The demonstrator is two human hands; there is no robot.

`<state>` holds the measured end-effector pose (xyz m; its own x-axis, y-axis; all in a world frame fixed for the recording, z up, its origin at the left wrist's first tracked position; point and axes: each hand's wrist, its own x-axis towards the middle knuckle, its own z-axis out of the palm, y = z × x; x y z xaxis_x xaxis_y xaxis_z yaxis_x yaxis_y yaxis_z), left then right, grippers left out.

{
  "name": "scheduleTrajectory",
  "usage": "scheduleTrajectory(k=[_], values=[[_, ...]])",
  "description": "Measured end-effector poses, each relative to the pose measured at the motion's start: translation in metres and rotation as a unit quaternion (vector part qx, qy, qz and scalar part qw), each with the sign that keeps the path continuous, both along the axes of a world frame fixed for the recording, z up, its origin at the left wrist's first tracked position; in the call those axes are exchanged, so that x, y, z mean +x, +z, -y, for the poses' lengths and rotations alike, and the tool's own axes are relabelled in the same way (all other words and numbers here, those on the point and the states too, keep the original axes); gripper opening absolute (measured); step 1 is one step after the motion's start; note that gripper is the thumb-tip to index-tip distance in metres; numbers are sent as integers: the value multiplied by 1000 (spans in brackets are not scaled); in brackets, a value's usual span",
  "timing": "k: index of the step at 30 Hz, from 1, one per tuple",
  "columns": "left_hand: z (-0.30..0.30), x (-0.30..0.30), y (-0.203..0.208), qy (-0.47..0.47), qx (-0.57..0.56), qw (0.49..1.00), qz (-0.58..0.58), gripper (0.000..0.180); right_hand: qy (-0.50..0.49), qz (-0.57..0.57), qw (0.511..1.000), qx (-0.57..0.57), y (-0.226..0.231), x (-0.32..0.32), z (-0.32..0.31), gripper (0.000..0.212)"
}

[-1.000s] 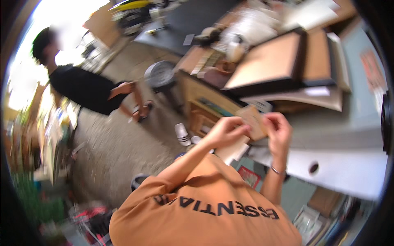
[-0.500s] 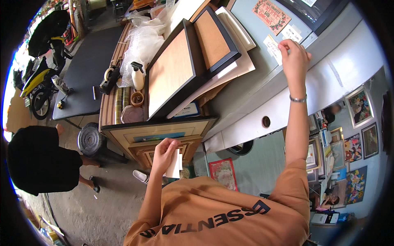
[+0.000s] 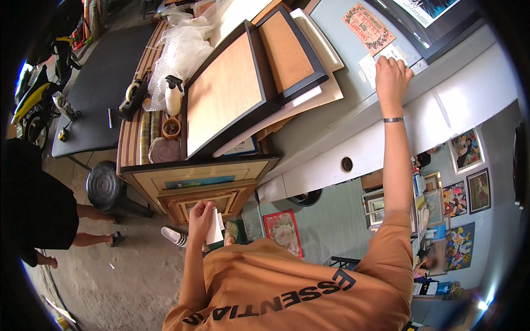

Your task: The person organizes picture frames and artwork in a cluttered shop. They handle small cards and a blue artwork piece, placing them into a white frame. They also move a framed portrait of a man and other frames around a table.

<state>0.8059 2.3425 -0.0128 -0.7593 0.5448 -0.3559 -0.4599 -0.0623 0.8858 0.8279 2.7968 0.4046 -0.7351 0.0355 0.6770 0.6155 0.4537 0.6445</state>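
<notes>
2 bare hands are in your view. Your left hand [image 3: 202, 217] is closed in a pinch, thumb against curled fingers, with hold of white paper slips [image 3: 215, 233] that hang below the grip. Your right hand [image 3: 392, 83] is extended well apart from the left, fingers bent and pointing down at a white label [image 3: 393, 52] on the gray panel [image 3: 353, 81]; you cannot tell whether the fingertips grip the label or only press it. Note the metal band [image 3: 393, 119] on your right wrist.

Just left of your right hand, a further white label [image 3: 367, 68] lies on the panel. Above both labels is 1 decorated card [image 3: 368, 27] with a leafy border. Left of the panel, 2 black frames lean together: the large frame [image 3: 226, 91] with a pale wood backing, and the smaller frame [image 3: 288, 55] with a brown backing. Beside the large frame stand a pump bottle [image 3: 173, 99] and a tape dispenser [image 3: 132, 100]. At your far left, locate a black stool [image 3: 105, 182] and a person in black [image 3: 41, 204].
</notes>
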Motion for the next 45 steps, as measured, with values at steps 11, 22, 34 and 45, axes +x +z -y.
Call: scheduleTrajectory(k=[11,22,34,45], values=[[5,-6,8,-2,-42,998,-45,26,-21,-47,998,42,-13,-5,-1,8],[0,1,-10,9,-31,999,-38,24,-21,-94,994,50,-12,-7,-2,7],[15,9,-19,24,-56,996,-62,23,-27,14,997,67,-12,24,2,19],[2,11,-16,-9,-64,996,-66,25,-58,76,993,69,-2,24,13,33]])
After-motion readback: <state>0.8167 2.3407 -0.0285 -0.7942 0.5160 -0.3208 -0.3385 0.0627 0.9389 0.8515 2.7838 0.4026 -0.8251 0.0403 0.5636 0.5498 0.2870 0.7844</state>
